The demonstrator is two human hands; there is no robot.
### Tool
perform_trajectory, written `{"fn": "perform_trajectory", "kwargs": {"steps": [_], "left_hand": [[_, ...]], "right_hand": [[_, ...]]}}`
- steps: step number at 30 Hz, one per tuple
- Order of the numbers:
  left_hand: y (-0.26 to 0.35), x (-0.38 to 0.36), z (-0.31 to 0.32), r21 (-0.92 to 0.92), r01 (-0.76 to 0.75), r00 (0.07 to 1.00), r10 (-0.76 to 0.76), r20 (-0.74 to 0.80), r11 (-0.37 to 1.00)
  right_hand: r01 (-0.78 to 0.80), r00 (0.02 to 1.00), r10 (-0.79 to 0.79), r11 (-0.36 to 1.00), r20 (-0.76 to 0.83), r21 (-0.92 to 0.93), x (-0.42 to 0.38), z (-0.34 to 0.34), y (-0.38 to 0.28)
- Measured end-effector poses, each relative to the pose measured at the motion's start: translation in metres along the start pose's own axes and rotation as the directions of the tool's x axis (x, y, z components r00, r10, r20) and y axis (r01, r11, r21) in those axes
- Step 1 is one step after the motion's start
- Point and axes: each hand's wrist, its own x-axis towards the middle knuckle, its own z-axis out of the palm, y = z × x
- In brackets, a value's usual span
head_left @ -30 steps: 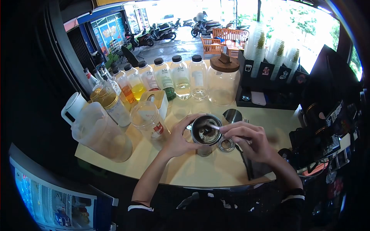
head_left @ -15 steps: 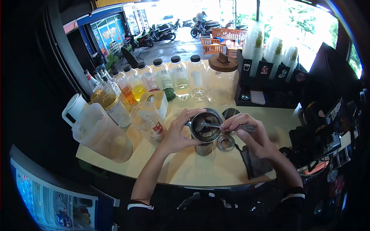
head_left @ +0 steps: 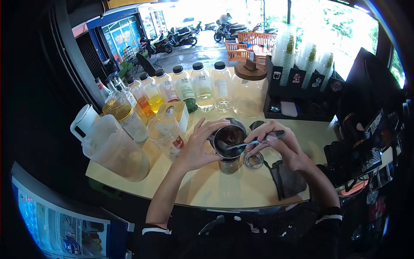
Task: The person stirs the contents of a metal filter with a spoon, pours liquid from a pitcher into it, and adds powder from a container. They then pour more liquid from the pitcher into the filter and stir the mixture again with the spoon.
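My left hand (head_left: 199, 149) is wrapped around the side and rim of a metal cup (head_left: 234, 134), whose mouth is tipped toward me. Its inside looks dark, with brownish residue low on the wall. Pinched in my right hand (head_left: 282, 144) is a metal spoon (head_left: 248, 143), its bowl end inside the cup's mouth. Directly under the cup stands a shiny metal cylinder (head_left: 229, 167), partly covered by it. Close to its right lies a round metal ring-shaped lid (head_left: 253, 160), and a dark folded cloth (head_left: 289, 181) is below my right hand.
To the left stand a clear plastic jar (head_left: 166, 134), a big translucent pitcher (head_left: 112, 149) and a gold-lidded jar (head_left: 125, 118). Several black-capped bottles (head_left: 202, 88) line the back beside a wooden-lidded glass jar (head_left: 249, 97). Right of them, a black rack (head_left: 297, 97) holds stacked cups.
The spoon has turned and slanted more steeply, its bowl shifting lower and right inside the cup. My right hand has rotated with it; the left hand keeps its grip.
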Motion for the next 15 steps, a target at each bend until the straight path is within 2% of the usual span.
{"fn": "perform_trajectory", "kwargs": {"steps": [2, 4, 11, 13, 15], "left_hand": [[0.000, -0.001, 0.001, -0.008, 0.005, 1.000, -0.005, -0.001, 1.000], [0.000, -0.001, 0.001, -0.019, 0.009, 1.000, -0.009, 0.000, 1.000], [0.002, -0.002, 0.002, 0.038, 0.036, 0.999, -0.035, -0.034, 0.999], [0.003, -0.002, 0.003, 0.045, 0.036, 0.998, -0.034, -0.044, 0.998], [0.004, -0.001, 0.005, 0.058, 0.036, 0.999, -0.034, -0.036, 0.998]], "right_hand": [[-0.009, 0.999, 0.010, 1.000, 0.050, -0.030, 0.001, 0.000, -0.001], [0.029, 0.998, -0.031, 0.998, -0.047, -0.049, 0.000, 0.001, -0.004], [0.076, 0.997, -0.077, 0.994, -0.010, -0.081, -0.006, 0.002, 0.001], [0.069, 0.991, -0.079, 0.993, -0.104, -0.097, -0.006, 0.005, -0.002], [0.116, 0.989, -0.127, 0.984, -0.073, -0.132, -0.009, 0.008, 0.000]]}}
